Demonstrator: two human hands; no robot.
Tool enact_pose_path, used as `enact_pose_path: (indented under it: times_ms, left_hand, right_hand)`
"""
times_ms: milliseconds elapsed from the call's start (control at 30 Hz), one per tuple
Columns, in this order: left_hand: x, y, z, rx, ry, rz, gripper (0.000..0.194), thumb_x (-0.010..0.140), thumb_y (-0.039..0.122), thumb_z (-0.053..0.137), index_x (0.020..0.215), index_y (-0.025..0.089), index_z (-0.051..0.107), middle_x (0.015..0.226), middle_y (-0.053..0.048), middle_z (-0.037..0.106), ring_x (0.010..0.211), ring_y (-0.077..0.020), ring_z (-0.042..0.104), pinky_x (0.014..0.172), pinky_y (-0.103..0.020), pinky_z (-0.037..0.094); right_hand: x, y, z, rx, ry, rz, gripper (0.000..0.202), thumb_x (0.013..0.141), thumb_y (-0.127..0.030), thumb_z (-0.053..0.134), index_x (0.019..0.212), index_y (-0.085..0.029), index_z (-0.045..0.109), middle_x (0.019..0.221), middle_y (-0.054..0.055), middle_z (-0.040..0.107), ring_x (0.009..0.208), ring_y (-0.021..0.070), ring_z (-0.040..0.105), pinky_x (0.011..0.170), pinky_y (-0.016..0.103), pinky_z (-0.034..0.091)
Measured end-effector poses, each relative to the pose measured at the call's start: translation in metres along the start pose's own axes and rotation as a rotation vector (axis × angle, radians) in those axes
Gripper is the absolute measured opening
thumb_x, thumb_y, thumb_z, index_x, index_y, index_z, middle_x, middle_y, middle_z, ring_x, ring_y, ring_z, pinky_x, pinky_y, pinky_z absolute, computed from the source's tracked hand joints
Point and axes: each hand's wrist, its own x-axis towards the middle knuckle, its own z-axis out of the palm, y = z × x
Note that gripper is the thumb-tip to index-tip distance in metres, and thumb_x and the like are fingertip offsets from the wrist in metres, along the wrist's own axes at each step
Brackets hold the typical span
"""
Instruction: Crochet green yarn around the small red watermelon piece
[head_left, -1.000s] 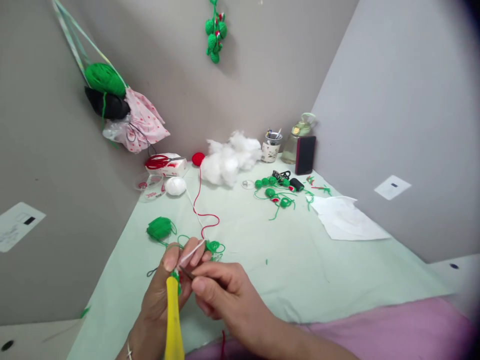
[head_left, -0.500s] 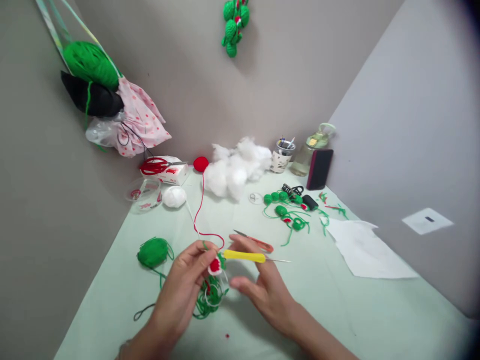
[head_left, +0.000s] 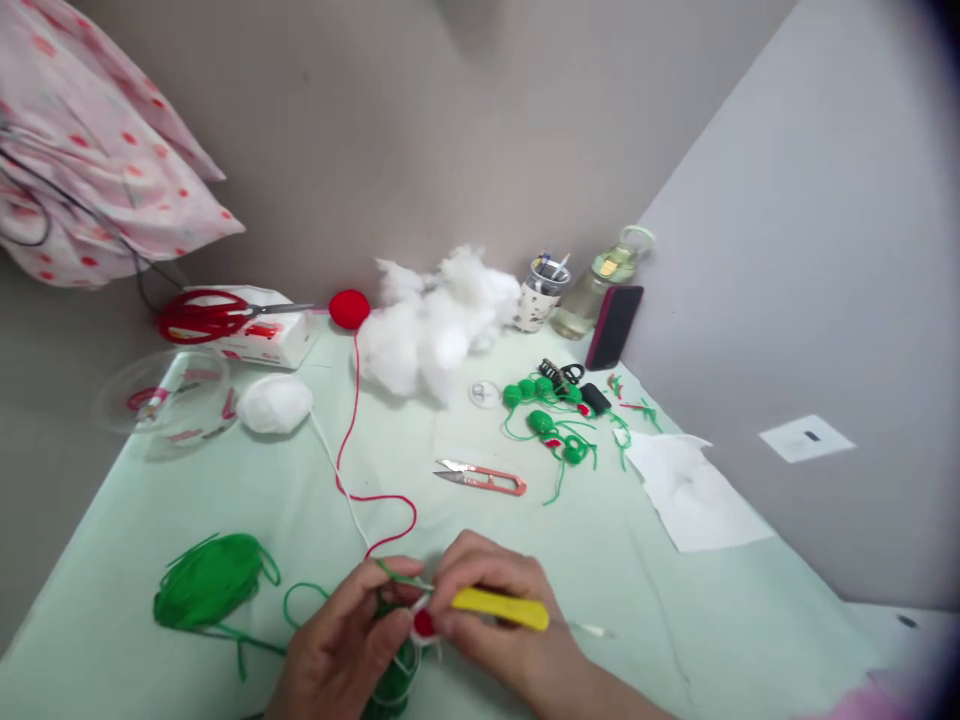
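Note:
My left hand (head_left: 341, 635) pinches a small red and white crochet piece (head_left: 424, 623), with green yarn running over the forefinger. My right hand (head_left: 517, 660) is closed on a yellow-handled crochet hook (head_left: 504, 607), its fingertips against the piece. The hook's working tip is hidden among the fingers; a thin metal end sticks out to the right of the hand. A tangle of green yarn (head_left: 391, 690) and a white strand hang below the piece. Beyond the hands, red yarn and white yarn trail back to a red ball (head_left: 349, 310) and a white ball (head_left: 274, 404).
Orange thread snips (head_left: 484, 480) lie past the hands. A green yarn skein (head_left: 217, 585) sits left. White stuffing (head_left: 439, 335), a cup of pens (head_left: 540, 300), a bottle (head_left: 589, 295) and a phone (head_left: 613, 327) stand behind. Green crocheted balls (head_left: 538, 422) and white paper (head_left: 694, 490) are right.
My right hand has come in to the crochet piece, and its spread fingers have closed around the hook. The view has shifted, so the hanging green bunch is out of sight.

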Motion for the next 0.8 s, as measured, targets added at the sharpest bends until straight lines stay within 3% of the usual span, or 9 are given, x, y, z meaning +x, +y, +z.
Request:
enact_pose_path:
  times_ms: [67, 100, 167, 233, 333, 467, 700, 800]
  left_hand:
    - [0.0, 0.001, -0.004, 0.121, -0.032, 0.102, 0.023, 0.087, 0.043, 0.068, 0.104, 0.029, 0.074, 0.108, -0.005, 0.072, 0.091, -0.0217, 0.07, 0.073, -0.026, 0.06]
    - [0.0, 0.001, -0.005, 0.186, 0.02, 0.15, 0.021, 0.088, 0.041, 0.067, 0.104, 0.029, 0.073, 0.117, -0.005, 0.068, 0.093, -0.0213, 0.07, 0.076, -0.026, 0.059]
    - [0.001, 0.001, -0.006, 0.33, 0.121, 0.221, 0.017, 0.087, 0.035, 0.068, 0.104, 0.03, 0.071, 0.131, -0.004, 0.061, 0.091, -0.0185, 0.069, 0.079, -0.026, 0.058]
    - [0.003, -0.002, -0.005, 0.458, 0.125, 0.275, 0.025, 0.086, 0.029, 0.07, 0.111, 0.032, 0.069, 0.137, -0.004, 0.057, 0.087, -0.0167, 0.067, 0.082, -0.029, 0.057]
    - [0.004, -0.005, -0.002, 0.575, 0.057, 0.369, 0.041, 0.087, 0.029, 0.069, 0.127, 0.035, 0.061, 0.135, -0.004, 0.06, 0.107, -0.022, 0.063, 0.09, -0.031, 0.055]
    - [0.003, -0.007, 0.006, 0.576, -0.036, 0.429, 0.055, 0.089, 0.031, 0.068, 0.141, 0.035, 0.05, 0.136, -0.005, 0.06, 0.126, -0.025, 0.054, 0.106, -0.036, 0.045]
    - [-0.004, -0.003, 0.017, 0.359, -0.01, 0.279, 0.048, 0.089, 0.034, 0.067, 0.136, 0.03, 0.055, 0.11, -0.003, 0.063, 0.095, -0.0197, 0.057, 0.09, -0.033, 0.047]
    - [-0.01, 0.001, 0.022, 0.32, -0.073, 0.261, 0.042, 0.087, 0.034, 0.069, 0.128, 0.028, 0.061, 0.099, -0.002, 0.06, 0.089, -0.0185, 0.056, 0.082, -0.031, 0.046]
  right_hand:
    - [-0.001, -0.004, -0.007, 0.142, 0.078, 0.042, 0.004, 0.076, -0.024, 0.082, 0.077, -0.024, 0.079, 0.076, 0.002, 0.064, 0.068, 0.0126, 0.059, 0.063, 0.024, 0.046]
    - [-0.001, -0.007, -0.01, 0.223, 0.117, 0.056, 0.006, 0.075, -0.027, 0.083, 0.075, -0.025, 0.077, 0.076, 0.001, 0.063, 0.071, 0.0136, 0.06, 0.066, 0.024, 0.047]
    - [-0.003, -0.014, -0.017, 0.362, 0.186, 0.105, 0.013, 0.072, -0.032, 0.084, 0.07, -0.025, 0.074, 0.077, 0.001, 0.061, 0.082, 0.017, 0.062, 0.077, 0.028, 0.049]
    - [-0.004, -0.019, -0.022, 0.44, 0.231, 0.174, 0.017, 0.069, -0.033, 0.086, 0.068, -0.024, 0.071, 0.08, 0.001, 0.059, 0.092, 0.0197, 0.062, 0.089, 0.032, 0.049]
    - [-0.007, -0.019, -0.027, 0.498, 0.206, 0.285, 0.019, 0.066, -0.031, 0.087, 0.067, -0.024, 0.069, 0.085, 0.002, 0.06, 0.102, 0.0231, 0.061, 0.096, 0.036, 0.046]
    - [-0.01, -0.015, -0.027, 0.529, 0.109, 0.356, 0.022, 0.065, -0.033, 0.087, 0.066, -0.024, 0.067, 0.083, 0.004, 0.06, 0.096, 0.0262, 0.062, 0.085, 0.038, 0.049]
    - [-0.025, -0.025, -0.011, 0.528, -0.002, 0.295, 0.021, 0.067, -0.034, 0.087, 0.067, -0.023, 0.068, 0.08, 0.003, 0.057, 0.085, 0.021, 0.059, 0.078, 0.033, 0.047]
    - [-0.034, -0.031, -0.005, 0.469, -0.009, 0.192, 0.018, 0.069, -0.032, 0.086, 0.068, -0.023, 0.071, 0.078, 0.001, 0.055, 0.082, 0.0187, 0.057, 0.073, 0.03, 0.044]
